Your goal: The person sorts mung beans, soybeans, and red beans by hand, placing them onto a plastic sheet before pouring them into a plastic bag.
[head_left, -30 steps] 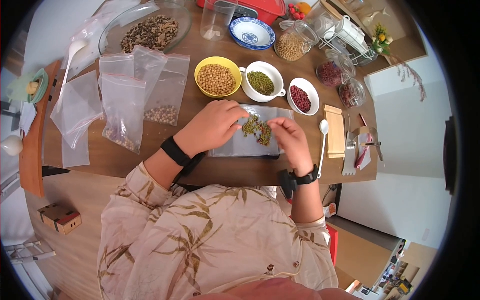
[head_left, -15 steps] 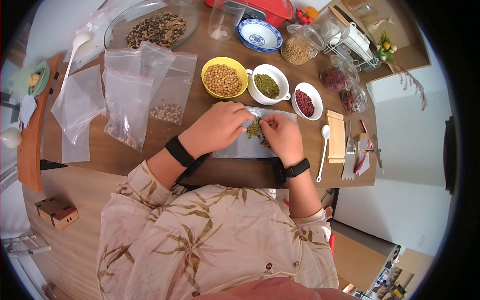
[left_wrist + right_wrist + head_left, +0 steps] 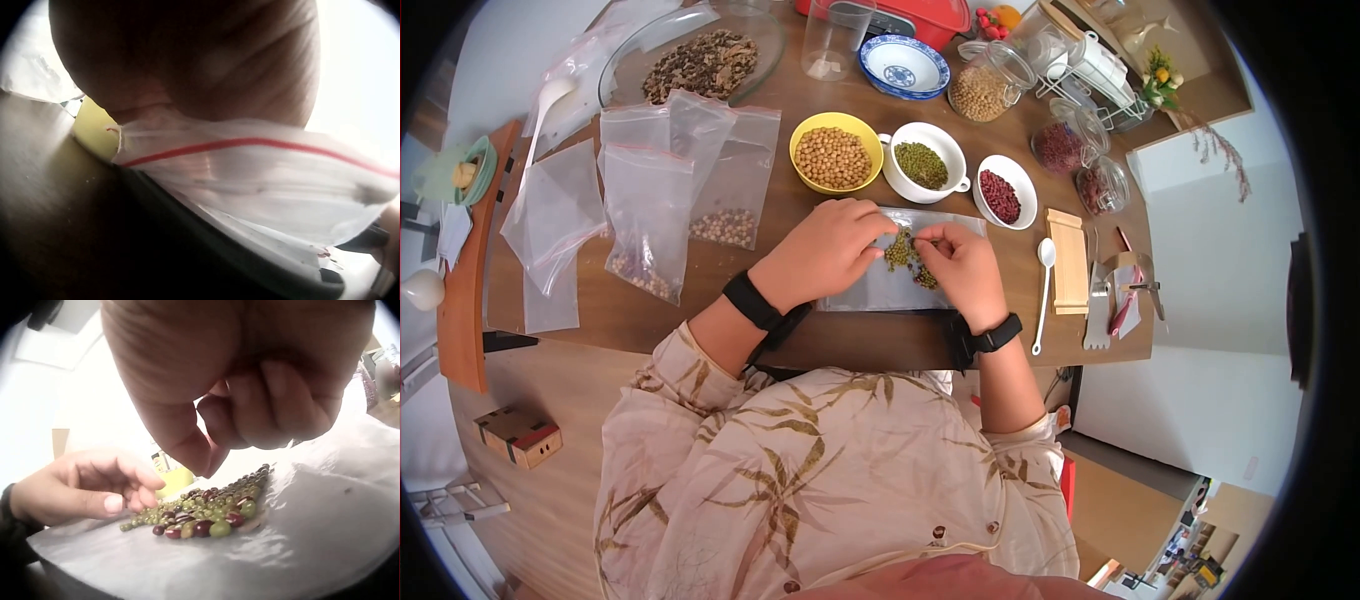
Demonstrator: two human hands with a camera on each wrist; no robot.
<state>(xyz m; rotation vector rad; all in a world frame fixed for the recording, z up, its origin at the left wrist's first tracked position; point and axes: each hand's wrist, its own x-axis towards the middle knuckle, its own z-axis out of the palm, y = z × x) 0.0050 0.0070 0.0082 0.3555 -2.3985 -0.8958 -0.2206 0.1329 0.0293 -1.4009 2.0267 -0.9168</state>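
Observation:
A small pile of mixed green and dark red beans (image 3: 206, 515) lies on a clear zip bag (image 3: 855, 293) in front of the person. The right hand (image 3: 962, 268) is over the pile, its thumb and index fingertips together and the other fingers curled in. No bean shows between those fingertips. At the pile's left side, the left hand (image 3: 825, 250) rests on the bag with loosely bent fingers and the thumb stretched out. In the left wrist view, the bag's red-striped edge (image 3: 256, 142) stands up below the palm.
Behind the bag stand a yellow bowl (image 3: 797, 175) of chickpeas, a white cup (image 3: 957, 150) of green beans and a white bowl (image 3: 1027, 190) of red beans. Several zip bags (image 3: 645, 185) lie left. A white spoon (image 3: 1045, 275) and wooden board (image 3: 1068, 262) lie right.
The right hand has moved left over the beans, and its thumb and index finger have come together. The left hand has hardly moved.

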